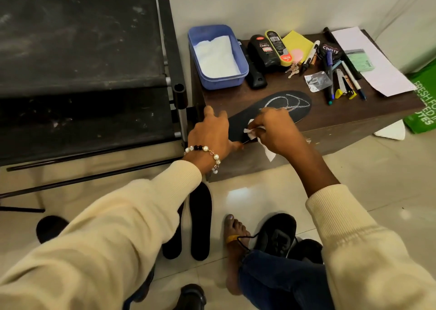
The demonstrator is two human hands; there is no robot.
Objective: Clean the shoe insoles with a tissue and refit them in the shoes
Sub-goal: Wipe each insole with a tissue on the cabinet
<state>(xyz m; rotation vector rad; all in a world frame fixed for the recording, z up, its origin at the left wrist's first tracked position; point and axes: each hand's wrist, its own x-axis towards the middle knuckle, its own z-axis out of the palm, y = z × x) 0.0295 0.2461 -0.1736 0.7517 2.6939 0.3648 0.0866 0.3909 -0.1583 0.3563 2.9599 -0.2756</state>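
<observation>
Her right hand (274,130) pinches a crumpled tissue (253,132) and presses it onto the dark insole (271,111), which lies flat at the front edge of the brown table (354,118), its heel end at the corner. The left hand (211,132) holds that heel end, fingers seemingly spread, thumb hidden. Behind the insole stands a blue tub (243,74); bare tabletop lies right of it. Below the table, two more insoles (200,224) and a black shoe (276,234) lie on the floor.
</observation>
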